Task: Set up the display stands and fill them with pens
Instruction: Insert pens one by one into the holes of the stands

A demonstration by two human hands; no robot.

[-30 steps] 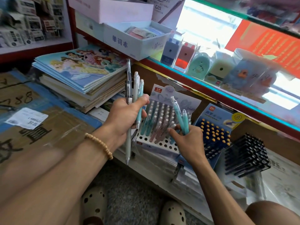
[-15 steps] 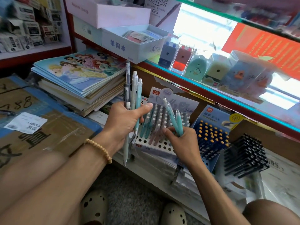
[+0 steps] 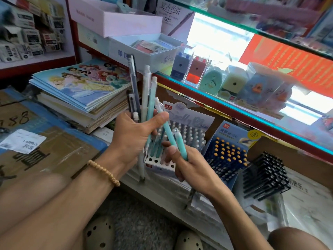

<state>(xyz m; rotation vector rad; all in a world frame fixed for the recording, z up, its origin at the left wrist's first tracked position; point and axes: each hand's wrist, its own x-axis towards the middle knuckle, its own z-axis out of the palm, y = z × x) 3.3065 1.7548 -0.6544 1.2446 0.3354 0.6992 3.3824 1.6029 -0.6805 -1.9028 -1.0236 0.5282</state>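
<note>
Above left hand (image 3: 133, 138) grip, pens (image 3: 144, 91) fanned upright

Pen-crowded white stand (image 3: 158, 164) behind hands.

A bunch of pens (image 3: 144, 98), dark, white and teal, stands upright in a fist. Two more teal pens (image 3: 173, 141) lean left, pinched lower down. Behind sits a white stand (image 3: 160, 162), mostly filled, empty holes along the front. Blue stand (image 3: 227, 152) beside it is full, orange caps up.
</note>
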